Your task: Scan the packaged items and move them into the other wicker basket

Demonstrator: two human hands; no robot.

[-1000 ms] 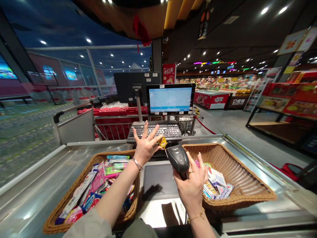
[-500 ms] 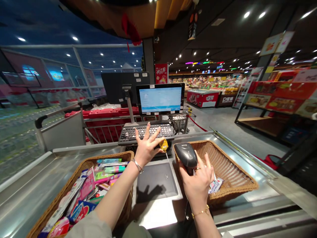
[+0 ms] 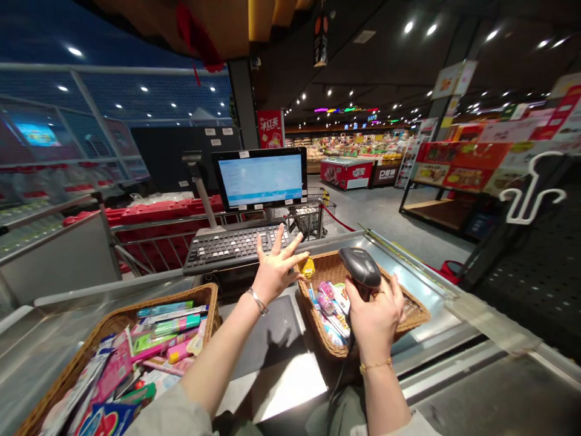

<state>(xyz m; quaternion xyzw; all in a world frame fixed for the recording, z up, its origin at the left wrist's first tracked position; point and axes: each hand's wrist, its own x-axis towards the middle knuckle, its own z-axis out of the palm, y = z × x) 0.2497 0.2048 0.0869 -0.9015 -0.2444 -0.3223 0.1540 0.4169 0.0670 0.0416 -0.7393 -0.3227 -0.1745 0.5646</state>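
**Where the pinch is thin, the lolly may drop**

Though the counter is wide, everything in hand is crowded at its middle.

- Left basket, near: heaped with packets.
- Right basket, further right: part filled.
- Monitor far, keyboard just beyond the left hand.
- Right hand: fist wrapped round the scanner handle, head raised above the right basket. Cable trails down toward the near edge.
- Left hand: thumb and forefinger nip a yellow lolly, other fingers fanned wide. The lolly sits over the right basket's far-left rim, just left of the scanner head.

Risks, as judged:

- Two-finger nip on a small wrapped sweet is weak. A twist could drop it among the packets below, hard to pick out again.
- Scanner and lolly are close, so a knock could flick it loose.
- Scanner window can't be seen. If it is angled off, a packet in the basket could be read instead.
- Cable could snag the basket's near rim.
- Splayed fingers are near the keyboard, so a stray key press is possible.
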